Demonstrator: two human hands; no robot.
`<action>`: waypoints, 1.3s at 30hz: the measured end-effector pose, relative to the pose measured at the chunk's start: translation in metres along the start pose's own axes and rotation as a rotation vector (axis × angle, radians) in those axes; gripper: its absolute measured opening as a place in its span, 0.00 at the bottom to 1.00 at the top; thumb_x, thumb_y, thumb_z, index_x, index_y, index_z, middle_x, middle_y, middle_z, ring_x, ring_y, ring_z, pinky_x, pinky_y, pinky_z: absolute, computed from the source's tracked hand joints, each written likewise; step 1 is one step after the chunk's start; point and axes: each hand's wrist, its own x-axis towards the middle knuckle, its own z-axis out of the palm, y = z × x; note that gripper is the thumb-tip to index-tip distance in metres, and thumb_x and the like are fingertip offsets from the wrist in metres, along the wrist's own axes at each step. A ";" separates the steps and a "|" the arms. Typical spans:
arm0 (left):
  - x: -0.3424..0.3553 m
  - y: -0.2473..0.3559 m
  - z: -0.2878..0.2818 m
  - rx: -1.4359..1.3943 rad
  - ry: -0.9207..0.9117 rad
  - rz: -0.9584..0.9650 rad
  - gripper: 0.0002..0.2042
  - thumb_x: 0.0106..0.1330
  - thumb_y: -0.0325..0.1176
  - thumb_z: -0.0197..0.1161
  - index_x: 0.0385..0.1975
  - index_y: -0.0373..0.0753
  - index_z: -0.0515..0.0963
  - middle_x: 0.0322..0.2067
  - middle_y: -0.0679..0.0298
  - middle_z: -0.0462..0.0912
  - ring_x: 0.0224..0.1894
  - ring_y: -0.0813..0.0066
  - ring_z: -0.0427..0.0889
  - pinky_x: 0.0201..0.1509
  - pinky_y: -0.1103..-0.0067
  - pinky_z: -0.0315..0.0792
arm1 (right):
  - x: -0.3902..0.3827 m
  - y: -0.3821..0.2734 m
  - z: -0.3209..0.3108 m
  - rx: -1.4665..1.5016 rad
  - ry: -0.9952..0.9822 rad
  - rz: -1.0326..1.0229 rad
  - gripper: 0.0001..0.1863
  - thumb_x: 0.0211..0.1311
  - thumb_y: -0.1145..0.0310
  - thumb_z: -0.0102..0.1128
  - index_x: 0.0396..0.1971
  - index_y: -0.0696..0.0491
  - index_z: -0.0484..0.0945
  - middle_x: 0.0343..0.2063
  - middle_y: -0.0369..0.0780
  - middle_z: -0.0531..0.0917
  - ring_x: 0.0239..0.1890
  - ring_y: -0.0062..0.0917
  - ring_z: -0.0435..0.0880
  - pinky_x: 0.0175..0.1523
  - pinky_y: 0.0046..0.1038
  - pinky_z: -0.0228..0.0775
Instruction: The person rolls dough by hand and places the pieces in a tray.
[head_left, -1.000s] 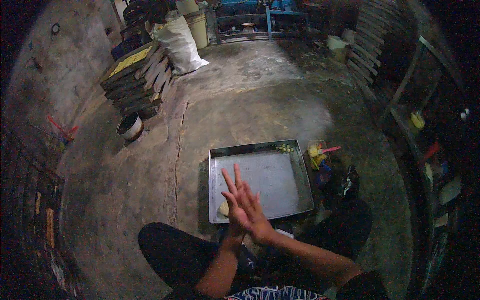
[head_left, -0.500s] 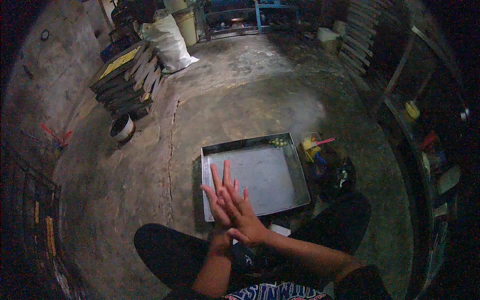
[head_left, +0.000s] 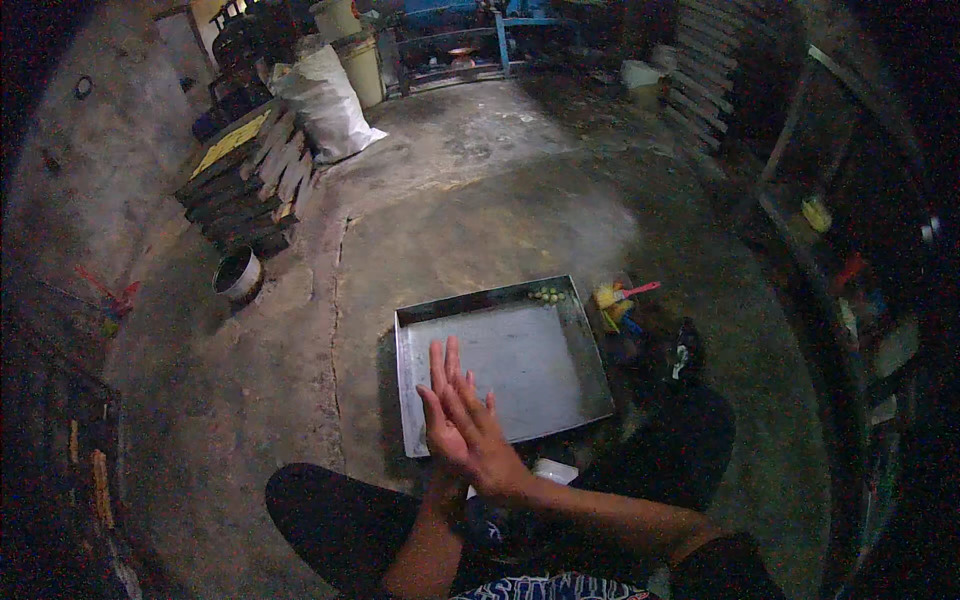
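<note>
My left hand (head_left: 439, 424) and my right hand (head_left: 487, 452) are pressed palm to palm over the near left part of a shallow square metal tray (head_left: 530, 365). The right palm lies across the left one, and the fingers of both are stretched out. Anything between the palms is hidden. Several small green balls (head_left: 547, 295) sit together in the tray's far right corner. A small white object (head_left: 555, 472), partly covered, lies just below the tray's near edge, between my legs.
Beside the tray's right side lies a brush with a pink-red handle (head_left: 640, 290) among yellow and blue items. A white pot (head_left: 238, 275) stands on the concrete floor to the left, near stacked boards (head_left: 240, 180) and a white sack (head_left: 325, 105). My bent legs flank the tray's near side.
My right hand has shifted slightly against the left, and the palms sit closer together. The view has tilted a little, so the tray appears slightly lower and further left.
</note>
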 end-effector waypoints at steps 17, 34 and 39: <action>0.006 -0.022 -0.018 0.111 0.183 0.177 0.36 0.74 0.60 0.28 0.74 0.41 0.39 0.75 0.63 0.37 0.76 0.68 0.35 0.76 0.70 0.30 | 0.006 -0.018 0.006 0.256 0.062 0.098 0.38 0.73 0.46 0.32 0.71 0.60 0.46 0.72 0.51 0.48 0.76 0.38 0.41 0.75 0.41 0.25; 0.009 -0.053 -0.055 -0.104 0.222 0.128 0.37 0.73 0.61 0.36 0.74 0.43 0.43 0.74 0.63 0.46 0.74 0.65 0.48 0.75 0.66 0.44 | 0.018 -0.001 -0.007 -0.015 -0.250 -0.109 0.47 0.66 0.31 0.29 0.73 0.53 0.45 0.74 0.48 0.44 0.76 0.45 0.37 0.71 0.58 0.20; -0.017 -0.078 -0.024 -0.126 -0.075 -0.185 0.37 0.72 0.62 0.35 0.74 0.46 0.42 0.74 0.64 0.45 0.74 0.64 0.47 0.75 0.67 0.43 | 0.043 0.001 -0.034 0.038 -0.043 -0.110 0.46 0.64 0.35 0.38 0.74 0.47 0.42 0.75 0.43 0.39 0.76 0.45 0.37 0.68 0.64 0.15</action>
